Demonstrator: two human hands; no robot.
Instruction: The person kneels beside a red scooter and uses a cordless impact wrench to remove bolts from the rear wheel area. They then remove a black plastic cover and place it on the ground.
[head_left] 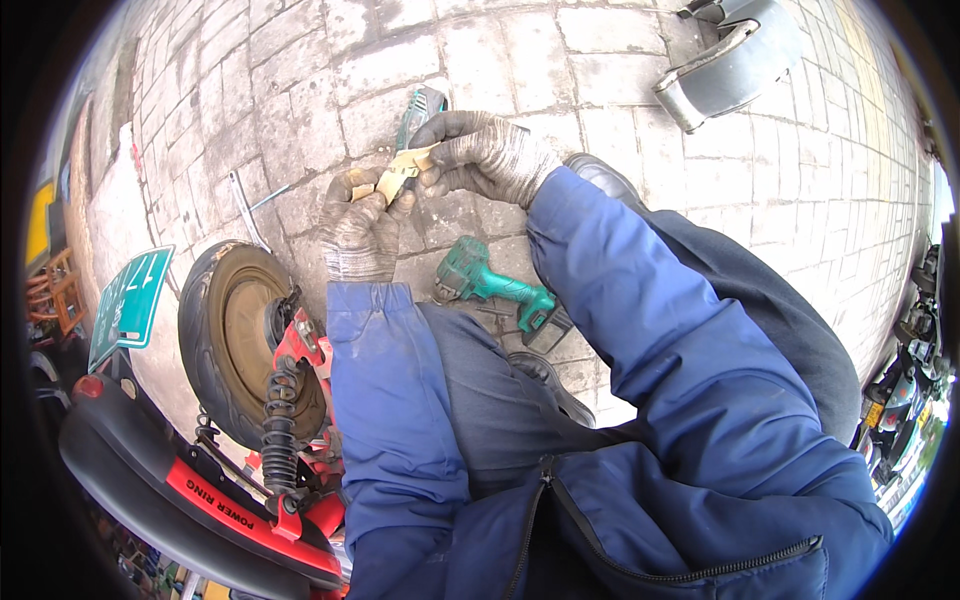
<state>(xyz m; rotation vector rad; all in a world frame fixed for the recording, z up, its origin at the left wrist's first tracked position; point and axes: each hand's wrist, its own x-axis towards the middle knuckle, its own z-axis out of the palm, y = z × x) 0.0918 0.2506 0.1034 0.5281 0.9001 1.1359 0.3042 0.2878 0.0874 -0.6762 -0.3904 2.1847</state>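
Note:
My left hand (362,225), in a dirty striped knit glove, grips the lower-left part of a small pale yellow piece (398,176), its fingers curled. My right hand (483,158), gloved alike, pinches that piece's upper-right end. What it is exactly I cannot make out. A teal and black power tool (422,104) lies just behind my hands, partly hidden by them. Below them, a teal cordless impact driver (482,278) lies on the pavement between my legs. A silver wrench (245,208) and a thin blue rod (272,196) lie to the left of my left hand.
A red and black scooter (215,500) with exposed rear wheel (228,300), coil shock (282,430) and green plate (133,290) fills the lower left. A grey curved fender (715,80) lies upper right on the pavement (500,45). Parked vehicles (900,380) line the right edge.

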